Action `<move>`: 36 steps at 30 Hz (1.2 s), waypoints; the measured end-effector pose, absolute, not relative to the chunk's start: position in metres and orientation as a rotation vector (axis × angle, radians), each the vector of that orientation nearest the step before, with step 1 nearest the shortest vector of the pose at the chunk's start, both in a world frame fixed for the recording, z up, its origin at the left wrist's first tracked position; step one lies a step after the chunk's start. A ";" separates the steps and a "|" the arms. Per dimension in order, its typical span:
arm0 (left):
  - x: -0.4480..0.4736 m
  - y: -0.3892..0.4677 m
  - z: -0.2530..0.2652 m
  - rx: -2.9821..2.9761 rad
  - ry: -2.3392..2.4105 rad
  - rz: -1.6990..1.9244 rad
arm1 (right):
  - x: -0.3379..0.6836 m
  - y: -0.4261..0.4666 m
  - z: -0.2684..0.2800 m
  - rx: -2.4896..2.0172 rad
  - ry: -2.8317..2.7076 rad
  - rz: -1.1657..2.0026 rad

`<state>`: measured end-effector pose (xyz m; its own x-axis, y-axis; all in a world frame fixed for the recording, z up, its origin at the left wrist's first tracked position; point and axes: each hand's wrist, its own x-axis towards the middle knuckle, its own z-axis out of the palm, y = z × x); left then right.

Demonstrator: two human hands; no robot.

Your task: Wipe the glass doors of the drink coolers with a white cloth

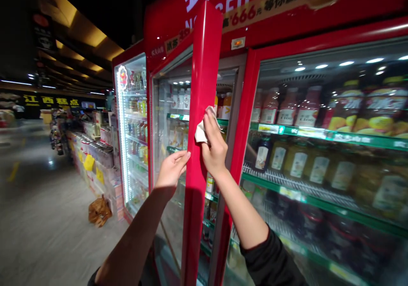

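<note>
A red-framed fridge door (204, 69) stands swung out toward me, its broad red edge facing me. My right hand (215, 150) presses a folded white cloth (200, 133) against that red edge, fingers pointing up and closed over the cloth. Lower and to the left, my left hand (172, 169) grips the door's left side, thumb and fingers pinched at the frame. Through the gap right of the door, bottles on the inner shelves show in part.
To the right is a closed glass door (318, 162) with rows of drink bottles behind it. A lit fridge (135, 128) stands further left. Stacked goods (95, 150) line the aisle, and a crumpled brown bag (100, 211) lies on the grey floor (57, 235).
</note>
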<state>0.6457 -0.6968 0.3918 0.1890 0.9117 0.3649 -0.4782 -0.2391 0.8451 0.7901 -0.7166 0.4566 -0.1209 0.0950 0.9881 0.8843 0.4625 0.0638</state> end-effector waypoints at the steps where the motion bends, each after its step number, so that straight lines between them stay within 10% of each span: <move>1: 0.647 -0.696 0.393 1.195 0.498 1.402 | 0.794 -0.713 0.453 -0.880 -1.557 -0.852; 36: 0.803 -0.606 0.362 1.479 0.324 1.412 | 0.889 -0.646 0.603 -1.467 -1.333 -1.472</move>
<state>0.8030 -0.6059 0.3620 0.2757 0.7642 0.5830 -0.4332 -0.4427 0.7851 0.8893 -0.6464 0.6034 -0.1526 0.2003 0.9678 0.9433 -0.2626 0.2031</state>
